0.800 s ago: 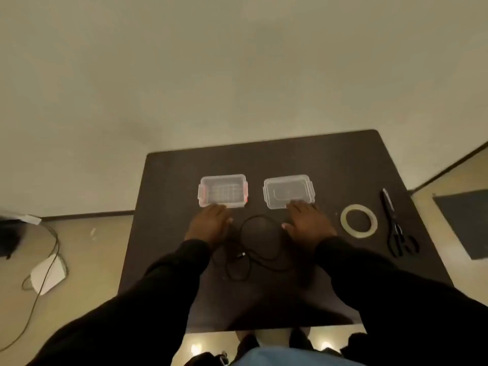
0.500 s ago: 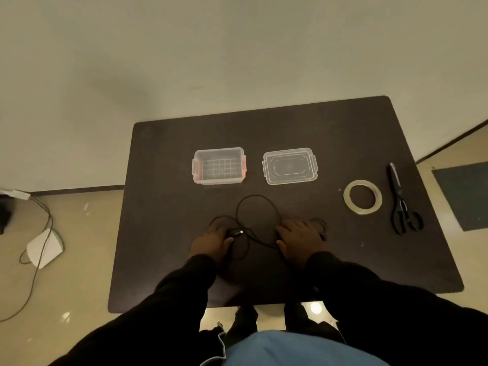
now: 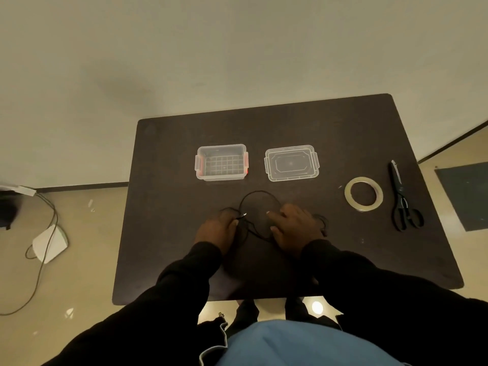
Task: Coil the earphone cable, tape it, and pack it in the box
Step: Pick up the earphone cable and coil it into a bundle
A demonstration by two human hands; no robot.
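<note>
Head view: the earphone cable [image 3: 257, 200] lies loose on the table [image 3: 169, 233], looping away between both hands. The left hand [image 3: 216, 228] pinches the plug end (I think); the right hand [image 3: 294, 228] rests flat, fingers spread, on the other end.

**Cable partly lost under both hands**

The thin black earphone cable [image 3: 257, 192] runs beneath the left hand [image 3: 215, 229] and the right hand [image 3: 294, 228], so its full path and the earbuds cannot be made out. Whether the left hand's fingers pinch the plug end is too small to tell. Black sleeves [image 3: 369, 299] cover the dark tabletop's [image 3: 330, 128] near edge, and the picture's bottom edge cuts them off.
</note>
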